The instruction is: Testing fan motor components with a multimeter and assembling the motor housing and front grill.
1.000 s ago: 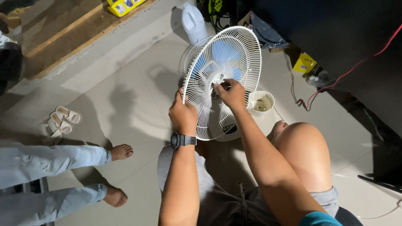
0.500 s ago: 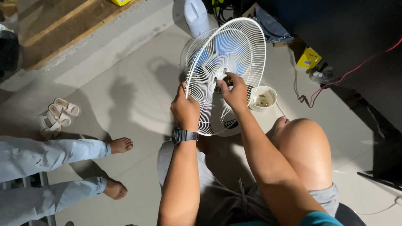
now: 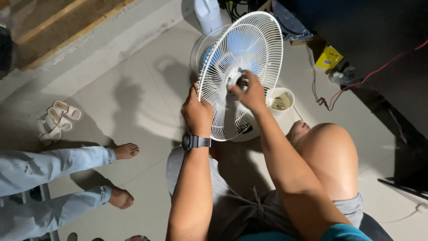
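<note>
A white pedestal fan stands on the tiled floor in front of me. Its round wire front grille (image 3: 263, 49) is tilted open, with pale blue blades (image 3: 240, 47) behind it. My left hand (image 3: 197, 112), with a dark wristwatch, grips the grille's left rim. My right hand (image 3: 249, 91) pinches the small hub at the grille's centre. The fan's white base (image 3: 244, 132) shows below the grille, partly hidden by my hands.
A small white cup (image 3: 281, 99) sits on the floor right of the fan. A yellow box (image 3: 329, 57) and red wires (image 3: 356, 85) lie at the right. Another person's bare feet (image 3: 125, 151) and pale slippers (image 3: 55, 120) are at the left. My bent knee (image 3: 327, 147) is at the right.
The view has shifted slightly. The grille has tipped a little more toward the right, and my right hand stays on its centre hub.
</note>
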